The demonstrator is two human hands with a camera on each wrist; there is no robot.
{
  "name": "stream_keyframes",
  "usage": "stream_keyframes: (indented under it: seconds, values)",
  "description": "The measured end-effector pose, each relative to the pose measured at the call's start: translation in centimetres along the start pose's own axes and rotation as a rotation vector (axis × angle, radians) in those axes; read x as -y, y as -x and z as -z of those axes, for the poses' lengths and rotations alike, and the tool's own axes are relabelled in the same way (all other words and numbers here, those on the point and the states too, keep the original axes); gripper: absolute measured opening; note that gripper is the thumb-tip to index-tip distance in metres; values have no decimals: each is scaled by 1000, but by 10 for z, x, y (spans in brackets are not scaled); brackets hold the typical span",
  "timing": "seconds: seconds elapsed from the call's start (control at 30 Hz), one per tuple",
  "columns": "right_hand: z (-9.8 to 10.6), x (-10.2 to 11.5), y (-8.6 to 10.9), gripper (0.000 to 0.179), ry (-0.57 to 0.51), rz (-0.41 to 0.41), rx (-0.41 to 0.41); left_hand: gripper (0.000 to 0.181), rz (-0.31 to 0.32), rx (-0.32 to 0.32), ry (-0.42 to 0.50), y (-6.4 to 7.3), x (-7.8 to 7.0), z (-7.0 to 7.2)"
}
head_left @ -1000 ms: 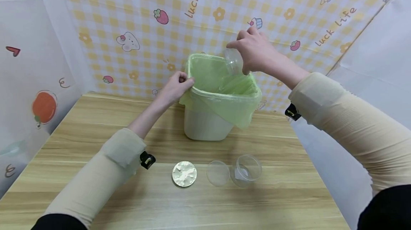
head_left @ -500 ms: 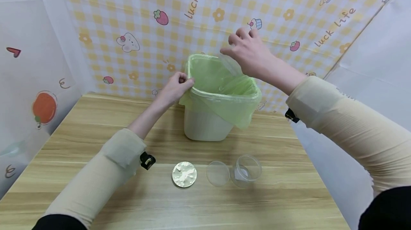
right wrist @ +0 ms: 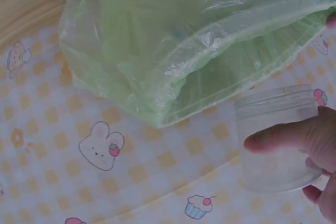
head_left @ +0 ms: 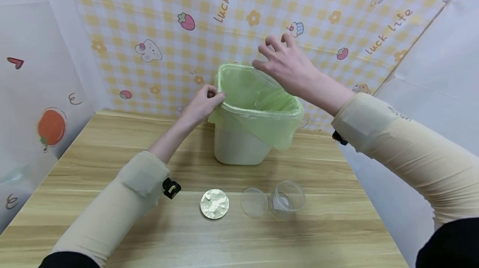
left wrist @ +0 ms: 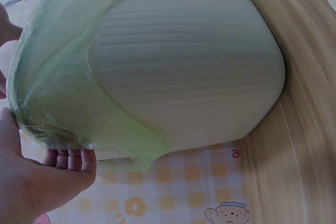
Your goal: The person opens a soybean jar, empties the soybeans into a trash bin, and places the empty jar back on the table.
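A pale trash bin (head_left: 239, 145) stands at the back of the table, lined with a light green bag (head_left: 275, 128) folded over its rim. My left hand (head_left: 203, 102) grips the rim and bag at the left corner, thumb on the inner side. Over the bin's far right part, my right hand (head_left: 290, 68) holds a clear plastic jar (right wrist: 273, 174), thumb along its side. The jar is tipped with its threaded mouth toward the bin's opening; nothing shows inside it. In the head view the hand hides most of the jar.
A silver foil-like lid (head_left: 214, 204), a clear disc (head_left: 254, 202) and a clear plastic cup (head_left: 290, 199) with a white patch in it sit in a row on the wooden table (head_left: 187, 239). Behind the bin hangs a yellow checked cloth (head_left: 168, 31).
My right hand has shifted a little left and tilted the jar further over, so less of it shows in the head view. The left hand and bin stay put.
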State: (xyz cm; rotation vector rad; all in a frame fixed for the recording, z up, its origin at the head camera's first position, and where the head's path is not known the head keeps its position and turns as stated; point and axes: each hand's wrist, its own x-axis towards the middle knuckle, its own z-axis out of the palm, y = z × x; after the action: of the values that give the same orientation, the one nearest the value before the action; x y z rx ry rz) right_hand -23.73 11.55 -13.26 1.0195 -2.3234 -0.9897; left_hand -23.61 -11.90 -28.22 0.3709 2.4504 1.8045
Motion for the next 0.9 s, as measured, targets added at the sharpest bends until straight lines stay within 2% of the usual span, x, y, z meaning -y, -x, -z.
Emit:
stream_keyframes:
  seconds: [0.17, 0.43, 0.6, 0.77, 0.9]
  values:
    - [2, -4, 5, 66, -155, -71, -16, 53, 0, 1, 4, 2, 0, 0]
    - [1, -16, 22, 87, -533, -310, 41, 52, 2, -2, 5, 2, -1, -1]
    - [-2, -25, 41, 96, -726, -448, 34, 51, 4, -11, 7, 4, -3, -2]
    - [-3, -29, 62, 101, -863, -562, 16, 52, -2, -25, 1, 5, -4, -3]
    - [-3, -29, 76, 100, -937, -606, -3, 57, -16, -43, -11, 6, -5, -2]
